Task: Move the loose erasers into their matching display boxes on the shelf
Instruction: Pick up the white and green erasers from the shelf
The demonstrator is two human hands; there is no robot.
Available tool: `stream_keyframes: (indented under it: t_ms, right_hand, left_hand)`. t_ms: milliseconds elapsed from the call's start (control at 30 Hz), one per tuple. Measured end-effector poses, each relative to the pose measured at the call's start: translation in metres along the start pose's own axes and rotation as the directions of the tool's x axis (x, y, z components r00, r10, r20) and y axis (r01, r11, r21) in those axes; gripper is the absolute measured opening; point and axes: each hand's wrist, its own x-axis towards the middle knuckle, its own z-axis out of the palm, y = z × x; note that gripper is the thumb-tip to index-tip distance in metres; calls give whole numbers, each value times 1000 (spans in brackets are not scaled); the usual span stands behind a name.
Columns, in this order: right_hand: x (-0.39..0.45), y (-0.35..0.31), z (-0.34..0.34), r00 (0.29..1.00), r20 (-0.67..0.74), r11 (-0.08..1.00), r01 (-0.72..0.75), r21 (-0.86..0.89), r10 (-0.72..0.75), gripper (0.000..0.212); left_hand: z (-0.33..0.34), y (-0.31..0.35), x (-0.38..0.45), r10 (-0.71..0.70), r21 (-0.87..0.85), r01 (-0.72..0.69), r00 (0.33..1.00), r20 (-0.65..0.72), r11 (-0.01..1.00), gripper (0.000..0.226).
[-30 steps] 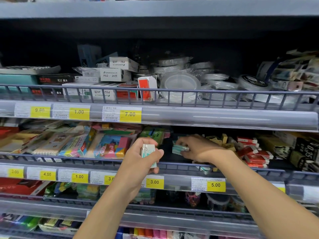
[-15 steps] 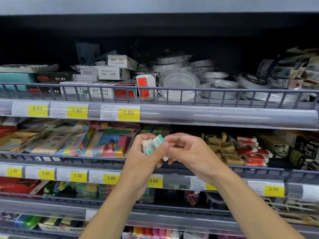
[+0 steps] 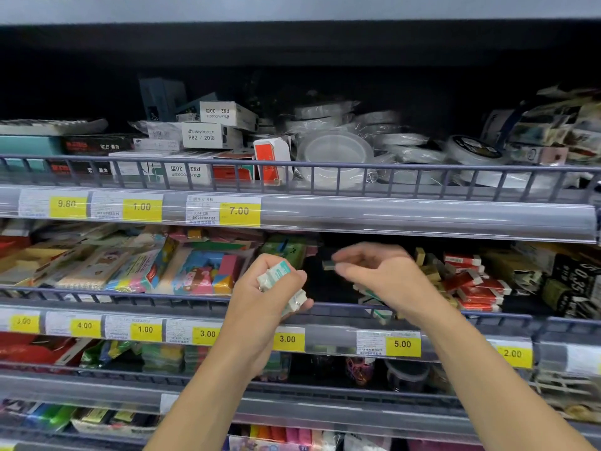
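While you stand before the shelf, your left hand [image 3: 270,289] grips a small stack of white erasers [image 3: 282,284] with teal print, its fingers curled round them; one end sticks out above the fingers and another below. This hand is in front of the wire rail [image 3: 162,296] of the middle shelf. Your right hand [image 3: 379,271] is just beside it, a little higher, reaching over the dark display box [image 3: 325,284]. Its thumb and forefinger pinch a small dark-banded eraser [image 3: 328,264], blurred, so you cannot read its wrapper; the other fingers are loosely bent. Under your right wrist some more white and teal erasers [image 3: 370,296] lie loose in that dark box. To the right of them are tan erasers [image 3: 429,266] and red and white erasers [image 3: 471,284] in a heap. To the left of your left hand lie colourful packs [image 3: 208,271]. Yellow price tags [image 3: 287,339] run along the shelf edge below your hands.
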Motion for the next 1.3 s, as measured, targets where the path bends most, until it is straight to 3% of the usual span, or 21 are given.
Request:
stream_keyframes:
  t_ms: [100,167,267,400,500,567,600,667,733,800,1033,1300]
  right_hand:
    - [16,7,-22,972,30,880,-197,-432,233,8]
    - [22,11,-27,932,94,770,-229,-595,350,15]
    - [26,12,-24,905,148,671,-179,-719,400,27]
    - [33,16,-19,903,121,559,-145,-816,412,24]
    - [35,15,-17,914,107,575,-152,-804,391,16]
    - [34,12,-14,954,71,645,-141,-751,292,13]
    - [32,9,-13,973,51,737,-136,-662,225,12]
    - [23,-1,-7,992,71,943,-72,-326,100,14]
    - [13,-14,-1,986,167,1000,9,20,-12,15]
    - [6,-24,4,965,244,988,66,138,-98,20]
    - [3,-26,22,941,280,971,137,195,-189,25]
    - [6,-23,20,930,272,965,260,-12,-247,21]
  left_hand:
    - [-3,-1,-1,-27,31,27,1000,-12,999,20]
    - [-3,-2,-2,-28,34,28,1000,-5,999,17]
    - [-1,-3,-2,-38,27,38,999,5,999,12]
    - [0,-4,-3,-68,0,68,998,8,998,21]
    - [-2,-5,-2,-79,-27,79,997,4,997,24]
    - [-3,-5,-2,-83,-47,83,997,2,995,27]
    - [-3,-5,-2,-85,-63,85,996,3,994,30]
    - [-3,-5,-3,-90,-104,89,996,0,991,31]
    - [-3,-5,-3,-97,-134,95,995,-10,986,30]
    - [-2,-4,-4,-92,-138,93,996,14,986,32]
    - [0,-3,-6,-79,-94,88,993,93,992,35]
    - [-2,-4,-6,-110,-4,111,992,69,994,34]
